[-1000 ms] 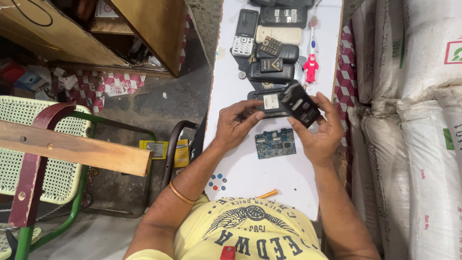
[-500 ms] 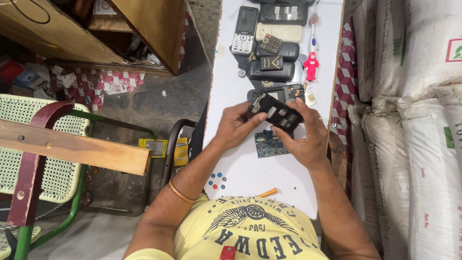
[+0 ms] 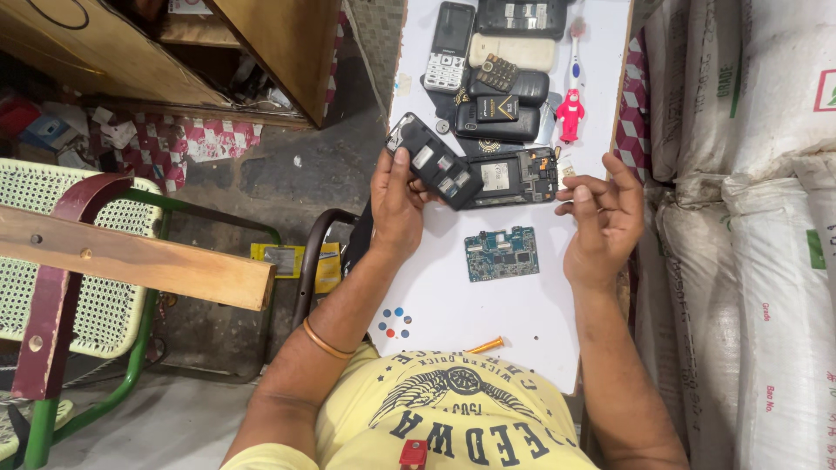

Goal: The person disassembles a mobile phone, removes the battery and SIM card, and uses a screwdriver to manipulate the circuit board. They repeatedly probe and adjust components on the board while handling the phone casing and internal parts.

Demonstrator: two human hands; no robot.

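Gripping the black phone frame, the left hand held it off the white table; the right hand hovered half-curled, empty; circuit board lay between them, seemingly awaiting refitting.

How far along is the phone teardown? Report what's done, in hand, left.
Done: the green circuit board lies out on the white table. In hand: the left hand grips the dark phone frame; the right hand is open beside the opened phone body. Left: that body apparently still holds parts.
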